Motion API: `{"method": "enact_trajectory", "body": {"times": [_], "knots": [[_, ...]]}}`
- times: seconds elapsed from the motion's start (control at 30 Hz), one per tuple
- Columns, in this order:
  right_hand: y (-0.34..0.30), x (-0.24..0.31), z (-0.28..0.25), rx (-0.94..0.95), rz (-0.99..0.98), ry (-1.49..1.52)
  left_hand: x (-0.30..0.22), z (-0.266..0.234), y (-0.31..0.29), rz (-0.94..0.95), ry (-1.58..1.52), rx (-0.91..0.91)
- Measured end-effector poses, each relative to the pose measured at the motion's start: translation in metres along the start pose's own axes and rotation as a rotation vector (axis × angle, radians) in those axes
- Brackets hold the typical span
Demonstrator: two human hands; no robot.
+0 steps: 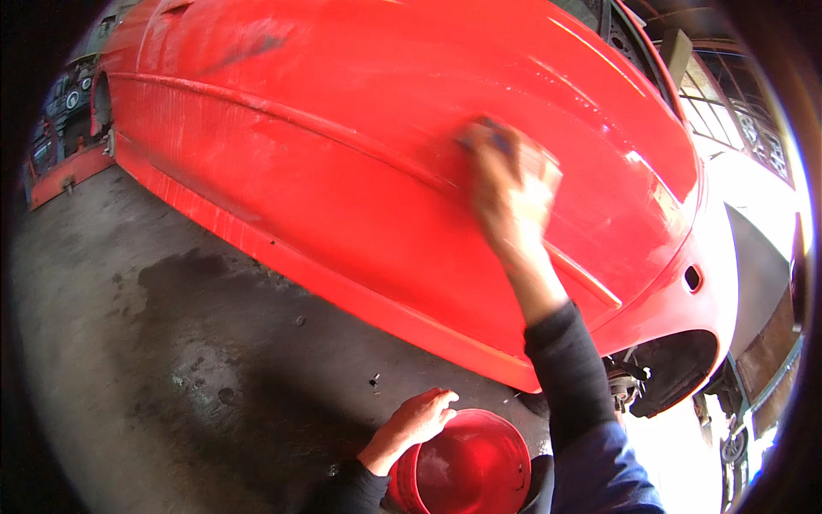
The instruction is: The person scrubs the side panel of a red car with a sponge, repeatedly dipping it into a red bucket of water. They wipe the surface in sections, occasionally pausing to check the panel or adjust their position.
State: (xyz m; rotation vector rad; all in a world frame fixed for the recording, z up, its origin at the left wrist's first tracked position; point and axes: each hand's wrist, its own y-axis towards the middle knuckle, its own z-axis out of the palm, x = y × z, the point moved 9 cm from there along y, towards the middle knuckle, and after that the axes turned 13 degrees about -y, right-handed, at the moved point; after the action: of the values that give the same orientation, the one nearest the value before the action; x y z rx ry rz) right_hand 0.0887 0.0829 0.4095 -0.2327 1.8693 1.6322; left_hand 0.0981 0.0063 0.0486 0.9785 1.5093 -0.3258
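A dark pad [479,134] is being pressed against a red car's side panel [342,180], right of centre in the upper half of the frame. The pad is being gripped by the right hand [512,188], its fingers bent over the top and clenched on it. The pad is being covered in large part, and its long axis is being lost to blur and cannot be told. It is being held at the upper-left end of the hand, directly under the fingers and above the raised trim strip [589,276]; by the left hand, well below, nothing of it is being touched. The right forearm, in a dark sleeve [569,364], is being extended from the lower right, slanting up and leftward, palm turned to the panel.

At lower centre, the left hand [415,420] is being held at the rim of a red bucket [508,435], its fingers loose and grasping nothing visible; whether the rim is being touched cannot be told. Farther out, a stained floor [86,257] is being shown at left, and a wheel arch [681,368] is being exposed at lower right.
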Motion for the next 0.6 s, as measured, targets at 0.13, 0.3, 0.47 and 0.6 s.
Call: {"method": "enact_trajectory", "body": {"times": [0.13, 0.3, 0.47, 0.6], "knots": [[0.085, 0.124, 0.030, -0.064, -0.291, 0.154, 0.031, -0.006, 0.000, -0.124, -0.084, -0.001], [0.051, 0.065, -0.014, 0.037, -0.355, 0.200, 0.033, -0.020, -0.005, -0.134, 0.050, -0.079], [-0.060, -0.046, -0.087, -0.001, -0.270, 0.021, -0.010, -0.015, -0.005, 0.053, 0.022, -0.108], [-0.030, 0.003, -0.021, 0.131, -0.287, -0.013, -0.015, -0.007, 0.000, 0.037, -0.038, -0.055]]}}
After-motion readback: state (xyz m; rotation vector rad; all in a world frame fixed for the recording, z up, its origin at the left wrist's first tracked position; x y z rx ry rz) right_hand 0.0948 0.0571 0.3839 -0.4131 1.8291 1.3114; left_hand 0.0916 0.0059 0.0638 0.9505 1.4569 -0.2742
